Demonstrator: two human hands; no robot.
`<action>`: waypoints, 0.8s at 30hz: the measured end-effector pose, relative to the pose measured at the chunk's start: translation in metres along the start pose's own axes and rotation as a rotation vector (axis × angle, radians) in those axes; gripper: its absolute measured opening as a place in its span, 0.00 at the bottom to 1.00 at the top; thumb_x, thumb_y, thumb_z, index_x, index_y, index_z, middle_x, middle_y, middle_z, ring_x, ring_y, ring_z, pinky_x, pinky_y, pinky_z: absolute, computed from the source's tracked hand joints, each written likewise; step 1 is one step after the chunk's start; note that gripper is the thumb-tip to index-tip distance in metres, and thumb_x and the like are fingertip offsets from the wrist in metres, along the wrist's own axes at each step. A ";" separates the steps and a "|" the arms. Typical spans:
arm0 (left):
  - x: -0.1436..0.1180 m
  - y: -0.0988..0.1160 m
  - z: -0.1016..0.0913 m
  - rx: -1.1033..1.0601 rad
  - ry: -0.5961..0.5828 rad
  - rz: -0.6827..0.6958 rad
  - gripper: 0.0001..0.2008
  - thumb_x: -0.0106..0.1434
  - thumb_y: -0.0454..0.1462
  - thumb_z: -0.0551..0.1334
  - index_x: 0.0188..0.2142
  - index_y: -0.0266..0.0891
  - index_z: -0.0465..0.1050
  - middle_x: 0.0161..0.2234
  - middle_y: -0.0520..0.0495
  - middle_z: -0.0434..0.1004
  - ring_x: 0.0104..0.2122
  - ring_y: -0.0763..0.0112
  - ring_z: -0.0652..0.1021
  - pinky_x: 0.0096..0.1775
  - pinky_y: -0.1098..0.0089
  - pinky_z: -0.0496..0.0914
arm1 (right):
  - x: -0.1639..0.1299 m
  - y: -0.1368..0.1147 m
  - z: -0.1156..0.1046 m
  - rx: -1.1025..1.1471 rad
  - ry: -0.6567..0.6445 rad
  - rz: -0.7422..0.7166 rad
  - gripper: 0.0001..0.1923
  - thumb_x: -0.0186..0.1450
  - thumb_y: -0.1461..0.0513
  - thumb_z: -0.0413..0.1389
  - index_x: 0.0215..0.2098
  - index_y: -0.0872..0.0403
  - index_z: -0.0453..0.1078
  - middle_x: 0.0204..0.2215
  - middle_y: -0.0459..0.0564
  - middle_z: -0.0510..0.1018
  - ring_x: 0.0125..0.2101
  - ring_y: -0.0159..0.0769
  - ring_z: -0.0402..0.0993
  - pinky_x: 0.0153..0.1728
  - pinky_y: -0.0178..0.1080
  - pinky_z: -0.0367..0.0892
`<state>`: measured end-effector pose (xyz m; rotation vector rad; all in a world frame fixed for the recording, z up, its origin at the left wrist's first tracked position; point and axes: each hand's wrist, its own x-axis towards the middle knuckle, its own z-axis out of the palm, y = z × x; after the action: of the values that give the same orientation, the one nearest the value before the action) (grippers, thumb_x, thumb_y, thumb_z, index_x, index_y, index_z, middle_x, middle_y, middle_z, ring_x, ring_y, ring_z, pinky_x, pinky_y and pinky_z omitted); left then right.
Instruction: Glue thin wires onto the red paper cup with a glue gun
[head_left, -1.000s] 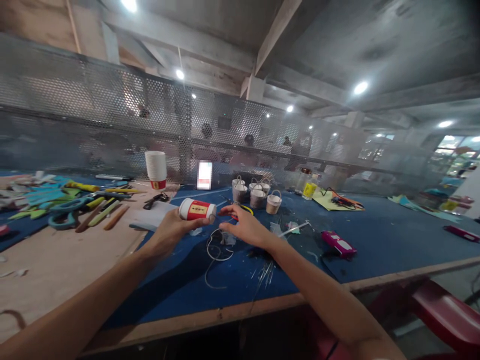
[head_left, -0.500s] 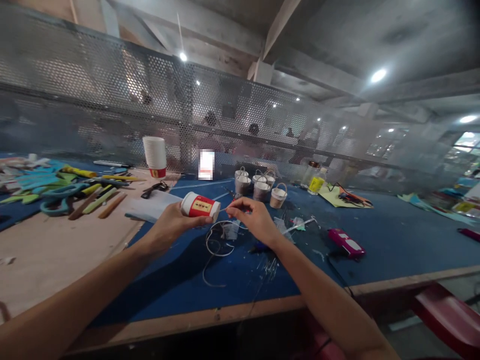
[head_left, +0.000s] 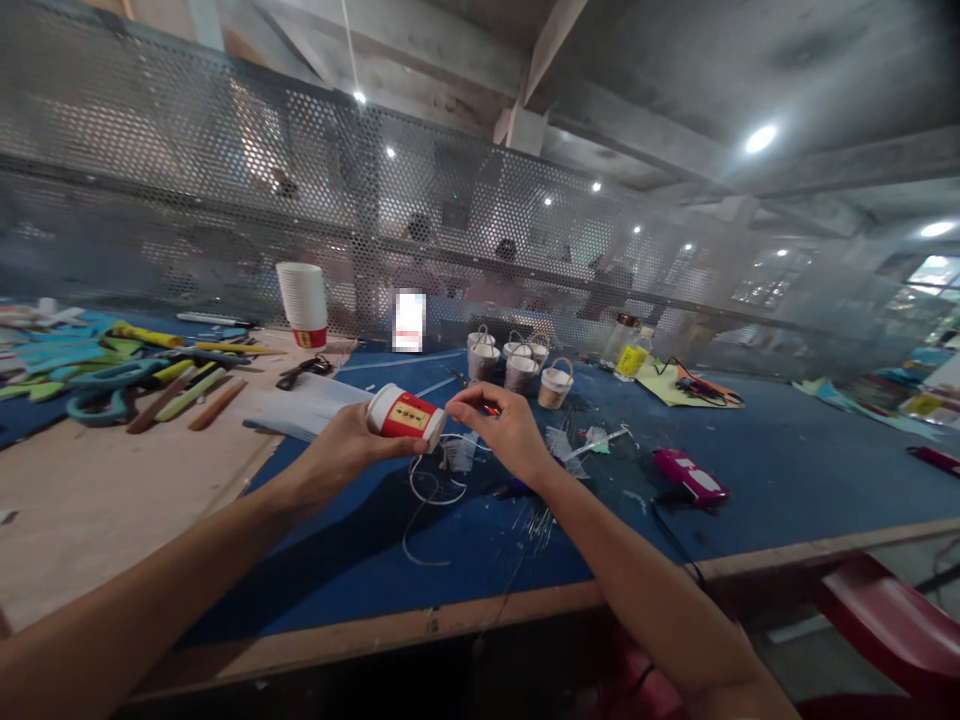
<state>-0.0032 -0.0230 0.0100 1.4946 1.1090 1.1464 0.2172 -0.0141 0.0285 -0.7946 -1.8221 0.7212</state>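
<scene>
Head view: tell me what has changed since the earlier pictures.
The right hand has closed from open, curled fingers into a pinch and moved left, right up to the near end of the paper cup; whether it pinches anything is too small to tell. The cup's right end dips slightly more. The left hand still grips the cup; the small handled buckets stayed put.

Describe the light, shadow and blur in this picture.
Head view: a ceiling lamp flares at upper right; head view: a dark shadow lies on the mat beside the left arm; head view: the bright patch by the panel is pixelated; head view: the far right looks smeared, while the cup in the left hand is clearer, its print too small to read.
</scene>
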 end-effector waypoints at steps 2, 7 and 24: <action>0.000 0.000 0.000 0.005 -0.005 0.001 0.14 0.44 0.37 0.78 0.33 0.40 0.82 0.29 0.48 0.84 0.27 0.64 0.79 0.31 0.69 0.71 | 0.000 0.002 0.001 0.000 0.000 -0.009 0.10 0.67 0.53 0.60 0.37 0.50 0.76 0.35 0.47 0.80 0.37 0.36 0.75 0.44 0.40 0.70; -0.001 0.002 0.002 0.004 0.001 -0.009 0.15 0.44 0.39 0.78 0.32 0.39 0.82 0.28 0.48 0.84 0.27 0.65 0.78 0.32 0.69 0.70 | 0.001 0.003 0.001 -0.047 0.018 -0.018 0.08 0.67 0.54 0.61 0.36 0.50 0.76 0.34 0.47 0.80 0.37 0.36 0.75 0.44 0.39 0.70; -0.004 0.006 0.003 -0.028 0.007 -0.003 0.15 0.43 0.37 0.78 0.32 0.41 0.82 0.29 0.49 0.84 0.28 0.65 0.79 0.33 0.69 0.72 | 0.000 0.010 0.001 -0.052 0.036 0.019 0.09 0.66 0.53 0.61 0.35 0.50 0.76 0.34 0.47 0.80 0.37 0.37 0.75 0.44 0.42 0.71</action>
<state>0.0002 -0.0283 0.0151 1.4681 1.0955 1.1608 0.2181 -0.0081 0.0200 -0.8545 -1.8097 0.6701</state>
